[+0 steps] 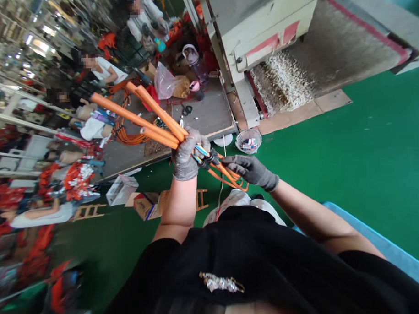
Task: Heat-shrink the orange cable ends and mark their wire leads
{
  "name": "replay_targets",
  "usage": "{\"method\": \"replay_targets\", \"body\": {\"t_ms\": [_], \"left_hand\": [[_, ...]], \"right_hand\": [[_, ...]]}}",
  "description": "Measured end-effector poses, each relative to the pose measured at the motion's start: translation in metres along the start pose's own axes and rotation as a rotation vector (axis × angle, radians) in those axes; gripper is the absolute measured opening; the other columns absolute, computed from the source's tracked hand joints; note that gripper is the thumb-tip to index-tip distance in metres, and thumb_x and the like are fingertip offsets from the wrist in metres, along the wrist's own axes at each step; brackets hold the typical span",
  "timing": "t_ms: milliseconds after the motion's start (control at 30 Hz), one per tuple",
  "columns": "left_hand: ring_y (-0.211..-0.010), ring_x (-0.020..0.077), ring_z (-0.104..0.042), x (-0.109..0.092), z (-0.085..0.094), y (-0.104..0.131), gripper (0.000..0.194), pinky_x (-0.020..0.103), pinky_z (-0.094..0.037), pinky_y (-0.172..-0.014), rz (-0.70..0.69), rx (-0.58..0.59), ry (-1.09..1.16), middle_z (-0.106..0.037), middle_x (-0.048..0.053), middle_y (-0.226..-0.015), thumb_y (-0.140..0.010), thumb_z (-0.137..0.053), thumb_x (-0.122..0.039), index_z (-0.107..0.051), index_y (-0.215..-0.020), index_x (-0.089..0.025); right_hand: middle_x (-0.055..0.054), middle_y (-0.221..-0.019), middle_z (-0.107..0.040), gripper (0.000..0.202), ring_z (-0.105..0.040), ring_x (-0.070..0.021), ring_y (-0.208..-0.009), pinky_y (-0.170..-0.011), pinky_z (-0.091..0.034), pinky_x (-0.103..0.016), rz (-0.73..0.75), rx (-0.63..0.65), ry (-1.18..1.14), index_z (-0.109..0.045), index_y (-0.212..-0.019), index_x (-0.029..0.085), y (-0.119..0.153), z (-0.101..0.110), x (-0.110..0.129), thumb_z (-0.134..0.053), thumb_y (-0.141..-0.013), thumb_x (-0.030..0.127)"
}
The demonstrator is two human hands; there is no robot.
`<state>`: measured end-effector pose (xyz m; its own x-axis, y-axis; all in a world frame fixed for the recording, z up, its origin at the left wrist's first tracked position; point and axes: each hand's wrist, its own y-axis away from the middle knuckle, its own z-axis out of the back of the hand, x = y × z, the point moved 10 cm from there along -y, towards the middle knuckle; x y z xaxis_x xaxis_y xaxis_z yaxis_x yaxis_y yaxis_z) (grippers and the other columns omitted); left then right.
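Observation:
In front of my body, a bundle of orange cables runs up and to the left, its thick orange ends spreading apart. My left hand, in a worn grey glove, is wrapped round the bundle near its middle. Just below that fist are black fittings and a blue-and-white piece. Thinner orange loops hang from there to the lower right. My right hand, in a darker glove, has its fingers pressed together on these thinner cables; its fingertips are partly blurred.
Beyond my hands stands a workbench with scissors, a plastic bag and coiled orange cables. A conveyor machine is at the upper right. Below it sit a small basket and cardboard. Several people work at the left.

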<state>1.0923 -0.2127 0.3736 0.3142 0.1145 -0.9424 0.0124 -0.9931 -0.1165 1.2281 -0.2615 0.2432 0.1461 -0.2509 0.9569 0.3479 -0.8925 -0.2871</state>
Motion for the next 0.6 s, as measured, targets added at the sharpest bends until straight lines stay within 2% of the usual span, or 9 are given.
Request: {"method": "replay_targets", "body": {"t_ms": [100, 167, 233, 300, 400, 433, 500, 567, 600], "left_hand": [[-0.042, 0.0069, -0.044, -0.017, 0.003, 0.006, 0.057, 0.019, -0.042, -0.045, -0.113, 0.001, -0.008, -0.024, -0.008, -0.054, -0.089, -0.082, -0.048, -0.039, -0.064, -0.021], [-0.043, 0.0059, -0.045, -0.025, 0.003, 0.011, 0.057, 0.018, -0.041, -0.043, -0.187, 0.040, -0.019, -0.026, -0.008, -0.057, -0.088, -0.082, -0.051, -0.039, -0.066, -0.021], [-0.040, 0.0042, -0.039, -0.032, 0.000, 0.016, 0.061, 0.017, -0.037, -0.039, -0.260, 0.113, -0.040, -0.027, -0.009, -0.057, -0.083, -0.085, -0.056, -0.038, -0.067, -0.021], [-0.036, 0.0030, -0.032, -0.039, -0.003, 0.022, 0.065, 0.018, -0.032, -0.036, -0.320, 0.172, -0.056, -0.027, -0.010, -0.055, -0.081, -0.086, -0.058, -0.035, -0.066, -0.021], [-0.034, 0.0028, -0.029, -0.053, 0.000, 0.028, 0.066, 0.019, -0.029, -0.034, -0.379, 0.165, -0.075, -0.025, -0.010, -0.054, -0.083, -0.083, -0.057, -0.032, -0.065, -0.021], [-0.034, 0.0032, -0.029, -0.058, 0.003, 0.030, 0.066, 0.020, -0.029, -0.035, -0.392, 0.149, -0.084, -0.025, -0.010, -0.054, -0.084, -0.083, -0.058, -0.031, -0.065, -0.022], [-0.034, 0.0042, -0.032, -0.073, 0.009, 0.031, 0.067, 0.020, -0.030, -0.035, -0.413, 0.120, -0.092, -0.023, -0.010, -0.053, -0.082, -0.083, -0.059, -0.029, -0.065, -0.022], [-0.034, 0.0049, -0.033, -0.095, 0.021, 0.031, 0.070, 0.020, -0.031, -0.036, -0.450, 0.108, -0.067, -0.021, -0.010, -0.052, -0.077, -0.088, -0.055, -0.027, -0.065, -0.022], [-0.034, 0.0051, -0.034, -0.109, 0.029, 0.032, 0.071, 0.020, -0.031, -0.036, -0.479, 0.100, -0.047, -0.022, -0.010, -0.052, -0.074, -0.091, -0.052, -0.026, -0.065, -0.022]], "right_hand": [[-0.013, -0.115, -0.080, 0.062, -0.076, -0.0250, -0.103, -0.093, -0.061, -0.039, 0.156, -0.065, 0.164, -0.075, -0.119, 0.016, -0.021, -0.023, 0.025, -0.056, -0.101, 0.072], [-0.013, -0.107, -0.079, 0.055, -0.073, -0.0238, -0.094, -0.086, -0.058, -0.037, 0.189, -0.082, 0.276, -0.072, -0.114, 0.015, -0.027, -0.034, 0.040, -0.055, -0.102, 0.066], [-0.014, -0.101, -0.078, 0.047, -0.070, -0.0246, -0.087, -0.078, -0.053, -0.036, 0.158, -0.022, 0.453, -0.070, -0.112, 0.014, -0.030, -0.047, 0.054, -0.052, -0.104, 0.057], [-0.016, -0.101, -0.077, 0.043, -0.069, -0.0266, -0.084, -0.071, -0.045, -0.035, 0.084, 0.085, 0.716, -0.070, -0.117, 0.012, -0.032, -0.060, 0.065, -0.048, -0.108, 0.048], [-0.019, -0.105, -0.077, 0.046, -0.071, -0.0293, -0.089, -0.068, -0.039, -0.035, -0.001, 0.236, 0.986, -0.068, -0.128, 0.012, -0.030, -0.071, 0.065, -0.042, -0.111, 0.046], [-0.019, -0.109, -0.077, 0.047, -0.071, -0.0296, -0.094, -0.070, -0.040, -0.035, -0.013, 0.299, 1.002, -0.067, -0.130, 0.013, -0.027, -0.076, 0.057, -0.042, -0.111, 0.047], [-0.019, -0.120, -0.076, 0.046, -0.071, -0.0291, -0.107, -0.080, -0.046, -0.034, -0.080, 0.461, 0.964, -0.067, -0.134, 0.014, -0.012, -0.081, 0.021, -0.045, -0.110, 0.046], [-0.016, -0.131, -0.075, 0.041, -0.070, -0.0266, -0.119, -0.095, -0.050, -0.034, -0.289, 0.624, 0.900, -0.067, -0.138, 0.018, 0.017, -0.071, -0.038, -0.050, -0.108, 0.040], [-0.017, -0.128, -0.076, 0.040, -0.072, -0.0279, -0.117, -0.097, -0.052, -0.036, -0.376, 0.636, 0.917, -0.068, -0.138, 0.018, 0.030, -0.057, -0.065, -0.052, -0.107, 0.038]]}}
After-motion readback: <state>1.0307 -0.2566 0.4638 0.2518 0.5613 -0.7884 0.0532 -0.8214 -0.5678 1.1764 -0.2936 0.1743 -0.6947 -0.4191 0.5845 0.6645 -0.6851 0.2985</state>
